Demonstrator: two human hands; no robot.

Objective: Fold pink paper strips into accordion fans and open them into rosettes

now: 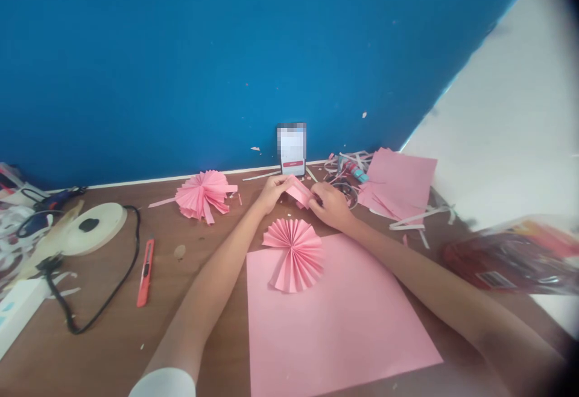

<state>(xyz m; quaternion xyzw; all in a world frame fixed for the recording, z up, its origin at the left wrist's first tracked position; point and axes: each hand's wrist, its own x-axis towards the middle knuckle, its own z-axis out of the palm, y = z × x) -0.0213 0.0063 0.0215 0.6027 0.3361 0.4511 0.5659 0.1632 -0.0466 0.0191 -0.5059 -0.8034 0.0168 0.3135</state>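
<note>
Between my two hands is a small folded piece of pink paper [298, 191], held up in front of the phone. My left hand [273, 193] pinches its left end. At its right end, my right hand [331, 205] grips it with curled fingers. Just below my hands a pleated pink paper fan [294, 258], opened to most of a circle, lies on a large pink sheet [344, 330]. Another pleated pink paper rosette [203, 195] with loose strips sits on the table to the left of my left hand.
A phone [292, 146] leans upright against the blue wall. Pink sheets [400, 180] and paper scraps lie at the right, near a plastic-wrapped package [515, 258]. On the left are a red box cutter [145, 273], a black cable [108, 312] and a cream round object [97, 228].
</note>
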